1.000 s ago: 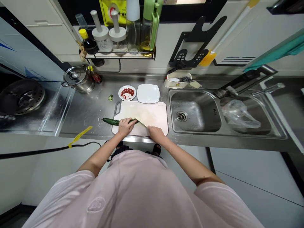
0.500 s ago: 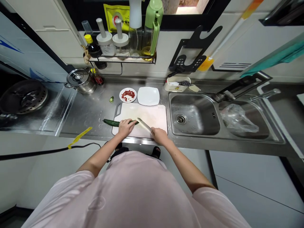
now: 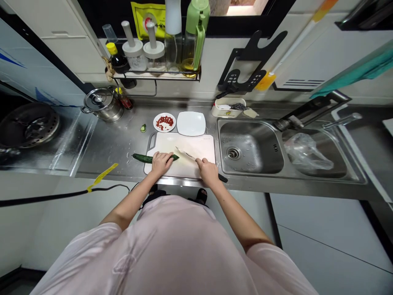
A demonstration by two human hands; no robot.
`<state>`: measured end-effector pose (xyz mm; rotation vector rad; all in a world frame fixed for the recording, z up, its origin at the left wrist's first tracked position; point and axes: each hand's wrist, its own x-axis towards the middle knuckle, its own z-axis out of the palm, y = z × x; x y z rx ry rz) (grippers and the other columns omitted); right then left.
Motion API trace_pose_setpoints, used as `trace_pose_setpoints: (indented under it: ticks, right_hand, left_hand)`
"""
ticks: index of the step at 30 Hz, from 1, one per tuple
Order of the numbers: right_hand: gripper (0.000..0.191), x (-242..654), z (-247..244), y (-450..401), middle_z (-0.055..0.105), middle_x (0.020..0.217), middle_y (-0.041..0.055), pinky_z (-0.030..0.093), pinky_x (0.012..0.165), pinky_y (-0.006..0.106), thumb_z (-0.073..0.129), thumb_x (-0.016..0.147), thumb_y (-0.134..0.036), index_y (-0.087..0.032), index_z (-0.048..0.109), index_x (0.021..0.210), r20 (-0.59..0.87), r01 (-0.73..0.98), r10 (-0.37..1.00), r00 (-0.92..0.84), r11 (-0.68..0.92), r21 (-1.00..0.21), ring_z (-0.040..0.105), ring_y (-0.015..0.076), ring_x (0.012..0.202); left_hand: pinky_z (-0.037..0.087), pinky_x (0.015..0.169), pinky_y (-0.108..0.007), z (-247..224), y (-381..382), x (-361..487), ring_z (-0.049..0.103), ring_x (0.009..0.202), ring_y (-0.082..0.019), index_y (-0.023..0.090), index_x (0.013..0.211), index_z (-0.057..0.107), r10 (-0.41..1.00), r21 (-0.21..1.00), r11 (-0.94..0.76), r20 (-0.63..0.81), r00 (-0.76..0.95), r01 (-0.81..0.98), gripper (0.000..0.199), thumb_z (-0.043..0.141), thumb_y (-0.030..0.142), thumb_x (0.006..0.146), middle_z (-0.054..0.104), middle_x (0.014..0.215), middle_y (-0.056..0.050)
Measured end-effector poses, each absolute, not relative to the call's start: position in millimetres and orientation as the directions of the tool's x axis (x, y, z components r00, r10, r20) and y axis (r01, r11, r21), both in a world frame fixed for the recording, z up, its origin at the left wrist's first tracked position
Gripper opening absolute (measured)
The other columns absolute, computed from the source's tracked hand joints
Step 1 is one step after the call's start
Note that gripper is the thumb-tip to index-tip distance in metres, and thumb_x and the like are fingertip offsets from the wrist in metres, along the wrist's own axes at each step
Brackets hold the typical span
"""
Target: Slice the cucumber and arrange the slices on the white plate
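Observation:
A long green cucumber (image 3: 143,158) lies on a white plastic cutting board (image 3: 187,143), its far end hidden under my left hand (image 3: 161,163), which grips it from above. My right hand (image 3: 208,171) is shut on the black handle of a kitchen knife (image 3: 186,153). The blade slants up and left over the board, just beyond the cucumber's cut end. A small cucumber slice (image 3: 143,128) lies on the steel counter (image 3: 107,141) beyond the board.
A round plate of chopped red chili (image 3: 164,122) and a square white plate (image 3: 190,123) stand behind the board. To the right is a steel double sink (image 3: 248,147); to the left are a lidded steel pot (image 3: 102,104) and a stove burner. Bottles stand on a wall rack.
The knife blade has swung from lying low by the cucumber to slanting up and left, with my right hand shifted slightly right. The cucumber and my left hand stay in place.

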<state>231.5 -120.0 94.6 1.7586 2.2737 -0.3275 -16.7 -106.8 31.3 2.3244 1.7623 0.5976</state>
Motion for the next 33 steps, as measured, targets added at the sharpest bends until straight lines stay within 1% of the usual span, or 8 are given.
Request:
trace_pose_setpoints:
  ticks: [3, 6, 9, 13, 17, 21, 25, 33]
  right_hand:
    - [0.037, 232, 96, -119, 0.056, 0.108, 0.0111, 0.033, 0.075, 0.030, 0.027, 0.098, -0.024, -0.026, 0.049, 0.128, -0.257, 0.968, 0.935, -0.244, 0.249, -0.013, 0.057, 0.0204, 0.088]
    - [0.039, 233, 96, -119, 0.054, 0.111, 0.0114, 0.031, 0.075, 0.031, 0.028, 0.098, -0.025, -0.027, 0.048, 0.131, -0.208, 0.968, 0.947, -0.245, 0.250, -0.004, 0.054, 0.0207, 0.088]
    - [0.041, 233, 94, -119, 0.053, 0.113, 0.0119, 0.029, 0.075, 0.032, 0.027, 0.098, -0.026, -0.027, 0.047, 0.134, -0.167, 0.968, 0.954, -0.248, 0.252, 0.005, 0.051, 0.0216, 0.089]
    - [0.042, 230, 91, -118, 0.052, 0.114, 0.0128, 0.027, 0.077, 0.032, 0.027, 0.098, -0.025, -0.024, 0.045, 0.136, -0.121, 0.965, 0.958, -0.261, 0.264, 0.009, 0.047, 0.0219, 0.089]
    - [0.042, 225, 91, -116, 0.051, 0.117, 0.0129, 0.027, 0.078, 0.033, 0.027, 0.097, -0.024, -0.023, 0.045, 0.135, -0.095, 0.957, 0.953, -0.289, 0.291, 0.006, 0.045, 0.0222, 0.090]
    - [0.043, 221, 91, -113, 0.051, 0.117, 0.0132, 0.027, 0.080, 0.033, 0.027, 0.097, -0.022, -0.023, 0.044, 0.136, -0.086, 0.944, 0.940, -0.331, 0.331, -0.015, 0.045, 0.0229, 0.091]
    - [0.043, 218, 88, -111, 0.051, 0.117, 0.0135, 0.027, 0.078, 0.032, 0.030, 0.096, -0.020, -0.023, 0.045, 0.136, -0.075, 0.932, 0.929, -0.363, 0.361, -0.038, 0.045, 0.0227, 0.090]
    - [0.031, 218, 70, -107, 0.057, 0.099, 0.0088, 0.023, 0.069, 0.032, 0.038, 0.095, -0.018, -0.022, 0.058, 0.119, 0.230, 0.904, 0.882, -0.411, 0.428, -0.025, 0.041, 0.0174, 0.073]
  left_hand:
    - [0.029, 0.104, -0.043, 35, -103, -17, 0.059, 0.103, -0.021, 0.026, 0.119, 0.061, 0.966, 0.407, -0.209, 0.225, 0.125, 0.889, 0.035, 0.039, 0.037, 0.094, 0.069, 0.106, -0.006]
    - [0.038, 0.097, -0.038, 41, -95, -19, 0.058, 0.105, -0.021, 0.024, 0.119, 0.061, 0.973, 0.490, -0.128, 0.231, 0.014, 0.862, 0.037, 0.036, 0.037, 0.095, 0.067, 0.111, -0.006]
    - [0.043, 0.093, -0.034, 52, -86, -19, 0.057, 0.107, -0.019, 0.022, 0.120, 0.059, 0.967, 0.586, -0.119, 0.250, -0.040, 0.802, 0.039, 0.034, 0.038, 0.095, 0.064, 0.115, -0.007]
    - [0.043, 0.094, -0.032, 74, -77, -10, 0.055, 0.108, -0.018, 0.023, 0.118, 0.060, 0.967, 0.605, -0.224, 0.238, 0.094, 0.764, 0.036, 0.045, 0.042, 0.091, 0.062, 0.115, -0.005]
    - [0.041, 0.095, -0.037, 89, -74, 2, 0.054, 0.107, -0.021, 0.027, 0.112, 0.064, 0.966, 0.550, -0.256, 0.124, 0.225, 0.795, 0.038, 0.058, 0.048, 0.082, 0.063, 0.112, -0.004]
    - [0.037, 0.095, -0.042, 92, -72, 10, 0.055, 0.104, -0.024, 0.028, 0.100, 0.069, 0.965, 0.512, -0.242, 0.038, 0.259, 0.824, 0.031, 0.063, 0.049, 0.078, 0.065, 0.105, -0.004]
    - [0.039, 0.094, -0.040, 92, -67, 11, 0.057, 0.100, -0.023, 0.027, 0.095, 0.070, 0.964, 0.535, -0.216, -0.016, 0.266, 0.817, 0.026, 0.063, 0.046, 0.078, 0.066, 0.103, -0.003]
    - [0.044, 0.089, -0.032, 96, -57, 5, 0.059, 0.101, -0.021, 0.027, 0.092, 0.070, 0.943, 0.591, -0.121, -0.182, 0.278, 0.797, 0.024, 0.063, 0.042, 0.075, 0.067, 0.104, -0.001]
